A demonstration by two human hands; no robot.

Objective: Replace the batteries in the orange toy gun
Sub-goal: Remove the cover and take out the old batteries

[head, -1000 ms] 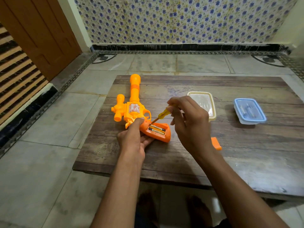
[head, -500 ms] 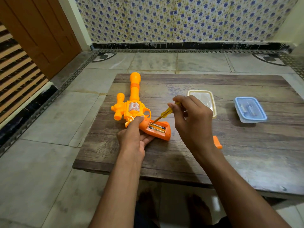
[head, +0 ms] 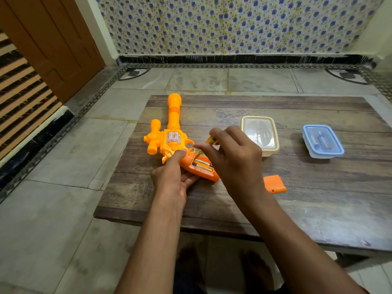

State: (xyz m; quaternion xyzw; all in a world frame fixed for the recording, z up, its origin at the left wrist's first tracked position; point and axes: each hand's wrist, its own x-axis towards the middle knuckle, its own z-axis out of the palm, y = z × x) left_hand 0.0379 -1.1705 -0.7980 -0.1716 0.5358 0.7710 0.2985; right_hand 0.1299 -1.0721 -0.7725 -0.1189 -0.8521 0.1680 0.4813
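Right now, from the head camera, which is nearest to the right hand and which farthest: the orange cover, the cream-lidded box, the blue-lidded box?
1. Orange cover, on the table just right of the right hand.
2. Cream-lidded box, slightly farther, behind the hand.
3. Blue-lidded box, far right.

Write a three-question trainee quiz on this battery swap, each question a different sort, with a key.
1. True or false: the battery cover is still fitted on the toy gun.
2. Which hand holds the screwdriver? A) left B) right C) neither
3. Fill in: the box with the blue lid sits to the ____ of the box with the cream lid.

Key: 1. False; it lies on the table, and batteries show in the open grip. 2. B; the right hand has it, while the left hand steadies the gun. 3. right.
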